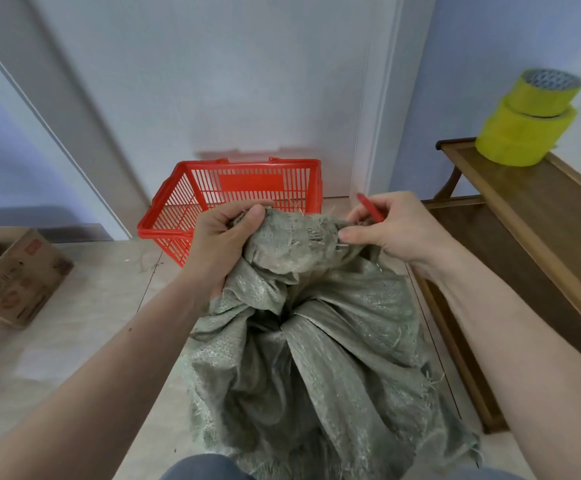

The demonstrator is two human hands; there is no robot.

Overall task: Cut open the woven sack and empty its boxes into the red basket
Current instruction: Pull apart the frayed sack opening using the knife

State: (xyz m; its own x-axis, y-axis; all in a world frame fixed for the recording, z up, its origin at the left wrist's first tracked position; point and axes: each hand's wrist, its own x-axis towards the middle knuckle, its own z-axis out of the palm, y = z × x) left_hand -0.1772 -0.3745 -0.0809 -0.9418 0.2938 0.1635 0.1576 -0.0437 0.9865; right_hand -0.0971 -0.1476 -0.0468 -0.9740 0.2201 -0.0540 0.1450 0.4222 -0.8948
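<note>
Head view: left hand grips woven sack top; right hand pinches red cutter at it.

No writing can be read anywhere here. The cardboard box at the left edge of the frame carries printed marks and pictures, all too blurred to make out.
</note>
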